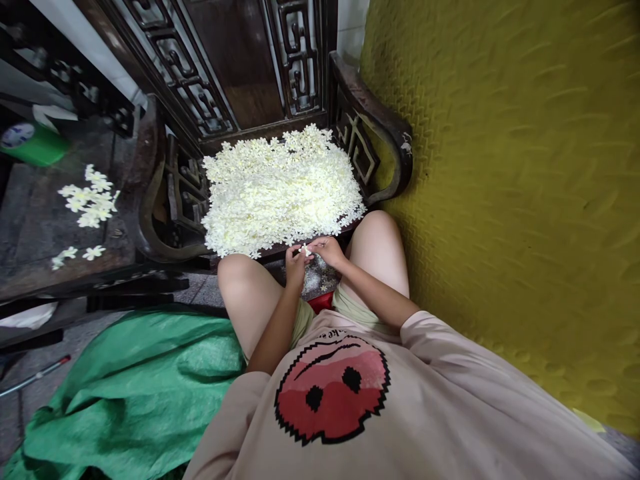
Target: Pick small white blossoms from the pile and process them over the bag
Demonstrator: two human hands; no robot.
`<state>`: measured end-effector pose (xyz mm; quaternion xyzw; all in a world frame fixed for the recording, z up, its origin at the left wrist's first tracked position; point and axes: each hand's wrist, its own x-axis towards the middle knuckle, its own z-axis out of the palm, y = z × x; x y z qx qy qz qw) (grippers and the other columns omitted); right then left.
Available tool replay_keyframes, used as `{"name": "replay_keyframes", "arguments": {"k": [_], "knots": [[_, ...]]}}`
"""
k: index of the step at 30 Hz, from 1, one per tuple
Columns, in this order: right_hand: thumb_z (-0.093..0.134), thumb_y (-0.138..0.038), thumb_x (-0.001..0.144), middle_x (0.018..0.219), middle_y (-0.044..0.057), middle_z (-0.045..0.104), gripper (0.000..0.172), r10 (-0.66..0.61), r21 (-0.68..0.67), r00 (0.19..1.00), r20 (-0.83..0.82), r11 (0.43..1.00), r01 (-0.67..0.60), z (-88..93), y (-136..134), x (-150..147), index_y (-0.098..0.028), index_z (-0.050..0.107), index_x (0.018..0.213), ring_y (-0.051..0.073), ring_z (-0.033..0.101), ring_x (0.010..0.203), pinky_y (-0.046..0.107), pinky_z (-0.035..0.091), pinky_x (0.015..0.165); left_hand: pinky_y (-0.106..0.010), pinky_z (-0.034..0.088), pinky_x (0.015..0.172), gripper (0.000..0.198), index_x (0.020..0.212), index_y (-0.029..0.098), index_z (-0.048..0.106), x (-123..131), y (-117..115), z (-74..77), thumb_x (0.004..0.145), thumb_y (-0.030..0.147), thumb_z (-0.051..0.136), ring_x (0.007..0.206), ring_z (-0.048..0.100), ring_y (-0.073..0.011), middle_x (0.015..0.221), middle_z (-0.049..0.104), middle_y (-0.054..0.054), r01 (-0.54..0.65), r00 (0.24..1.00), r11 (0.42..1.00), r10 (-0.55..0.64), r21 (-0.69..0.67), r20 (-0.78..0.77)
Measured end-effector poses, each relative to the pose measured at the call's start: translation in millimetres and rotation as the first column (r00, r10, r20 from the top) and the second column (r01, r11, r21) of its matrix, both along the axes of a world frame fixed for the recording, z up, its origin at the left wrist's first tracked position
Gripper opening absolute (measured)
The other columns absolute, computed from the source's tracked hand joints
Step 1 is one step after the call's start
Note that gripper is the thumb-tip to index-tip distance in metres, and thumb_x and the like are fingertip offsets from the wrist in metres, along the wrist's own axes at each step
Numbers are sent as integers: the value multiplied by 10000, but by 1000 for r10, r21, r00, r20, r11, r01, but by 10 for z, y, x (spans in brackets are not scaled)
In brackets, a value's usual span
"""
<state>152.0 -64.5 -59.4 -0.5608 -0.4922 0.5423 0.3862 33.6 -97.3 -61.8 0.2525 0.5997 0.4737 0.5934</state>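
Between my knees, my left hand (295, 265) and my right hand (327, 251) meet with their fingertips pinched together around a small white flower (305, 250). Both hands touch this flower, and their fingers partly cover it. Just beyond them, a thick layer of white flowers (283, 190) covers the seat of a dark carved wooden chair (235, 63). The front edge of the seat lies close to my fingertips. Some loose white bits and flowers (324, 279) lie on the floor below my hands.
At left, a dark wooden surface (30, 213) bears a cluster of flowers (90, 197) and a green roll (33, 143). Curved armrests (400, 150) flank the seat. A green sheet (150, 380) lies on the floor at lower left. A yellow textured surface (510, 187) fills the right side.
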Motion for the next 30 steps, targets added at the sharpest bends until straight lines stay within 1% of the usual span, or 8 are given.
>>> {"name": "replay_keyframes", "arguments": {"k": [3, 6, 12, 15, 18, 21, 24, 30], "knots": [[689, -430, 639, 539, -4, 571, 294, -4, 4, 1000, 10, 1000, 4, -30, 3, -1, -140, 719, 681, 82, 386, 498, 222, 297, 502, -221, 439, 647, 163, 870, 203, 459, 4, -19, 16, 792, 297, 567, 662, 654, -123, 700, 635, 27, 24, 997, 998, -19, 62, -71], [706, -459, 614, 539, -2, 570, 333, -13, -15, 1000, -23, 1000, 13, -55, 6, -6, -135, 722, 689, 90, 404, 503, 231, 308, 517, -219, 429, 635, 138, 825, 206, 432, 7, -16, 22, 796, 282, 545, 644, 651, -126, 658, 598, 43, 26, 996, 996, -19, 84, -85], [735, -448, 584, 640, 24, 634, 334, -101, -58, 990, -98, 994, 96, -33, 9, 8, -134, 718, 696, 109, 481, 587, 244, 365, 595, -224, 433, 624, 76, 833, 217, 381, -3, 25, 26, 826, 211, 456, 613, 637, -111, 691, 591, 45, -89, 995, 996, 90, 9, -52], [731, -444, 594, 643, 22, 632, 335, -69, -77, 989, -129, 995, 60, -4, -7, 4, -135, 723, 722, 114, 491, 598, 240, 365, 584, -222, 438, 627, 102, 863, 223, 372, -10, 24, 23, 823, 192, 461, 598, 633, -102, 702, 607, 46, -105, 993, 994, 106, 24, -48], [734, -452, 582, 610, 14, 615, 342, -14, -55, 990, -142, 998, 6, -2, -22, -18, -131, 720, 700, 103, 462, 567, 235, 343, 558, -222, 443, 628, 142, 883, 226, 372, -6, 17, 9, 809, 185, 487, 579, 630, -100, 693, 615, 50, -90, 996, 995, 91, 40, -19], [731, -473, 574, 555, 0, 579, 355, -18, -22, 995, -97, 1000, 16, -25, -20, -32, -131, 714, 667, 87, 403, 524, 233, 305, 534, -219, 447, 628, 154, 863, 219, 401, 0, 21, -6, 789, 215, 535, 587, 634, -103, 691, 619, 42, -60, 998, 997, 58, 42, 39], [715, -498, 585, 532, -6, 557, 373, -34, -11, 998, -49, 999, 34, -48, -8, -28, -137, 720, 679, 84, 369, 504, 232, 278, 515, -230, 461, 642, 204, 833, 203, 448, 1, 31, -12, 751, 291, 612, 624, 646, -119, 713, 630, 18, -27, 994, 999, 25, 22, 102], [706, -477, 607, 563, 9, 593, 354, -51, 1, 998, -32, 999, 51, -53, -3, -14, -135, 727, 696, 96, 411, 522, 233, 310, 530, -258, 476, 688, 337, 817, 176, 538, -7, 25, -6, 654, 413, 714, 705, 656, -147, 779, 662, -26, -20, 992, 999, 17, 27, 125]]}}
